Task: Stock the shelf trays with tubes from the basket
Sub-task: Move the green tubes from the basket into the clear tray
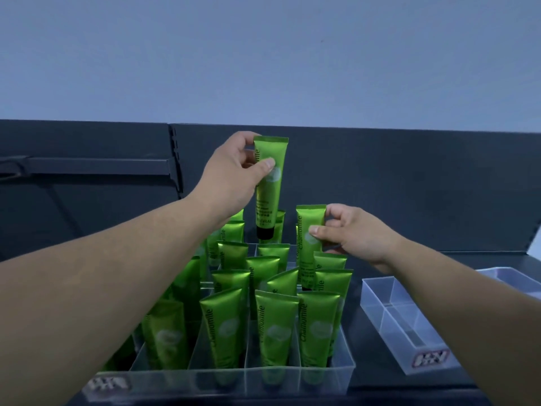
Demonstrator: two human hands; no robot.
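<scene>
My left hand (234,174) pinches a green tube (268,197) near its crimped top and holds it upright, black cap down, above the back of the clear divided tray (345,373). My right hand (348,232) pinches the top of a second green tube (307,244), which stands upright in the back right part of that tray. Several more green tubes (275,329) stand cap-down in the tray's compartments. No basket is in view.
A second clear tray (377,300), with nothing in it and a logo sticker on its front, lies to the right on the dark shelf (369,382). A dark back panel (409,186) rises behind the trays. A shelf bracket (87,165) juts out at left.
</scene>
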